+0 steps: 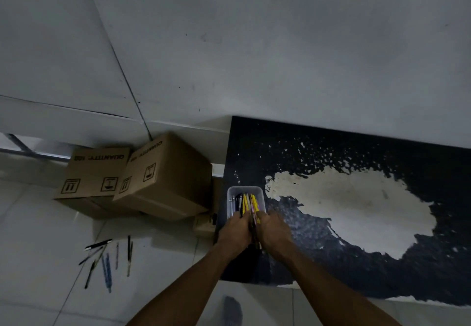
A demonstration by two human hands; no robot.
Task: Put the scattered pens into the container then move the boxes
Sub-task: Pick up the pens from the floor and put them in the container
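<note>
A clear plastic container (257,190) stands on the left end of a dark worn table (331,147), with yellow, pink and black pens inside. My left hand (235,232) and my right hand (274,230) are pressed together at its near end, gripping a bundle of pens (252,205) whose tips reach into the container. Several more scattered pens (107,259) lie on the white tiled floor at lower left. Two brown cardboard boxes, one at the left (94,172) and one tilted beside it (165,175), sit on the floor by the wall.
A third, smaller box (204,225) peeks out between the big boxes and the table's edge. A grey wall rises behind the table. My foot in a grey sock (233,310) stands on the tiles near the bottom edge.
</note>
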